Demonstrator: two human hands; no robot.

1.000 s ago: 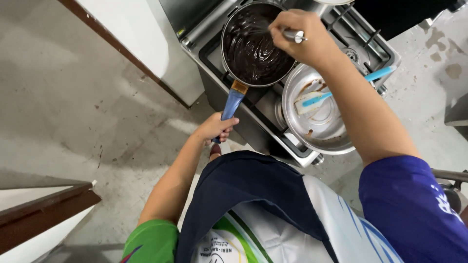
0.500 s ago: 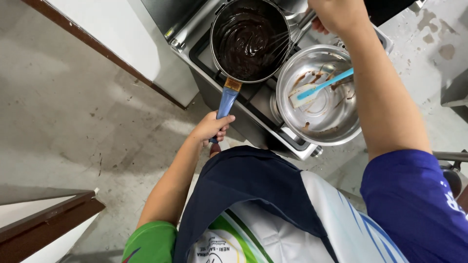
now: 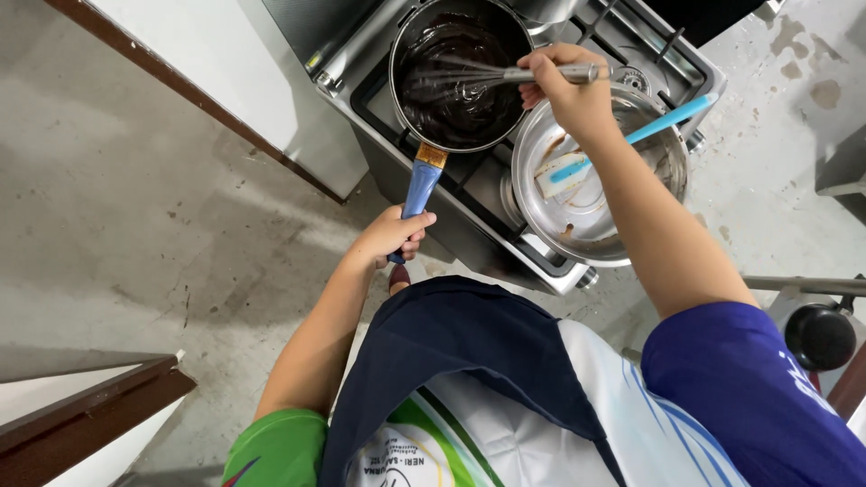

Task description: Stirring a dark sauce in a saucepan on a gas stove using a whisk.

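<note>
A saucepan full of dark brown sauce stands on a steel gas stove. My left hand grips the end of its blue handle. My right hand holds a metal whisk by its handle, with the wires lying in the dark sauce. Just right of the pan a steel bowl sits on the stove with a light-blue spatula resting in it, partly hidden by my right forearm.
The stove stands on a grey concrete floor. A white panel with a brown edge runs along the left of the stove. A brown wooden ledge is at lower left, and a black round object on a metal bar at right.
My right hand has come back down over the pan's right rim, the whisk now lying across the sauce. The view has shifted slightly. My left hand keeps its hold on the blue handle.
</note>
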